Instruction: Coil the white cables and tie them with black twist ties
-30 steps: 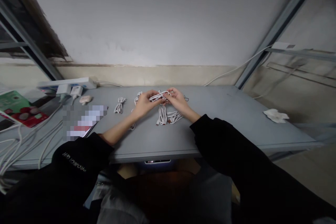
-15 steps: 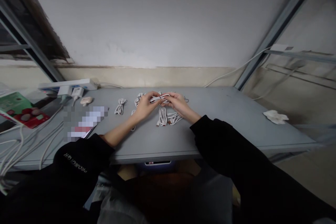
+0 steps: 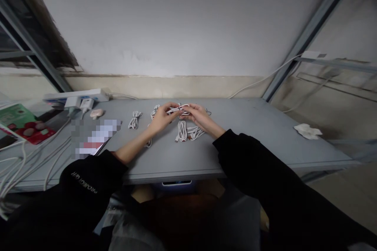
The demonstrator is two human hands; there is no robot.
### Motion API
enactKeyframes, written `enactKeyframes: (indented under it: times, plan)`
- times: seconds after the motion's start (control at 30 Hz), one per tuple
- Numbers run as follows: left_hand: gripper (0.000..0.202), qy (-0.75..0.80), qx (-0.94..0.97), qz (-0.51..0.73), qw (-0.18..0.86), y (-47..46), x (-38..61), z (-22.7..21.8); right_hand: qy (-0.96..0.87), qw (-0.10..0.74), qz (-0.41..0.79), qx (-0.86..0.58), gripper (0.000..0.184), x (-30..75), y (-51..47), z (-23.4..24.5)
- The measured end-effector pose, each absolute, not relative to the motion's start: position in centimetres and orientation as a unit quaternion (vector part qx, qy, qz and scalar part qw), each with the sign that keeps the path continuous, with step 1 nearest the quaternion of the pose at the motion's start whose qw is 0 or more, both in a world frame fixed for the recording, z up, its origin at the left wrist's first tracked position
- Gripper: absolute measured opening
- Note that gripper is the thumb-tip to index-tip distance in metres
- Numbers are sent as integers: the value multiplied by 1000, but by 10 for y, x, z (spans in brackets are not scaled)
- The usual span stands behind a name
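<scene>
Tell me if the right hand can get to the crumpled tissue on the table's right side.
Probably yes: nothing lies between the right hand and the crumpled tissue, but that hand must first release the white cable.

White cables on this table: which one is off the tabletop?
The looped white cable held between the left hand and right hand; the other cable bundles lie on the grey table.

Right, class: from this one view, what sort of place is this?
Probably a plain workroom or small workshop: a grey table holds bundled white cables, a white power strip sits on it, and a bare white plaster wall stands behind.
</scene>
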State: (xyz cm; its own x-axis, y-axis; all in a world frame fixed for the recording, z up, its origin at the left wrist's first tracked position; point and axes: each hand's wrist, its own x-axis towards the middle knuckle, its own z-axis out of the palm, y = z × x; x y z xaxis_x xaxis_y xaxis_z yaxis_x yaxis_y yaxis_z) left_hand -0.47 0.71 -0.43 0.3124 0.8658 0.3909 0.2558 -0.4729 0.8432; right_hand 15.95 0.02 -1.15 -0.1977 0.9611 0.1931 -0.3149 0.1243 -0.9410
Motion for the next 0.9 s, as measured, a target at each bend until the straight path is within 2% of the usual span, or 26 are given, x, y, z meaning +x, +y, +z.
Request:
enactKeyframes:
  times: [0.1, 0.2, 0.37, 0.67, 0.83, 0.9]
  plan:
    - [24, 367, 759, 449, 297, 7, -4, -3, -508, 559, 568, -326, 21, 159, 2, -14]
    - [23, 362, 776, 445, 261, 8, -4, -3, -513, 558, 554, -346, 17, 159, 4, -17]
    - [31, 335, 814, 418, 227, 9, -7, -2, -508, 556, 530, -388, 6, 158, 3, -17]
    - [33, 347, 819, 407, 206, 11, -6, -4, -532, 542, 512, -401, 12, 161, 5, -19]
    - [48, 332, 822, 424, 186, 14, -7, -8, -529, 531, 522, -407, 11, 163, 5, -18]
    - [42, 319, 829, 425, 171, 14, -8, -8, -528, 527, 534, -398, 9, 162, 3, -16]
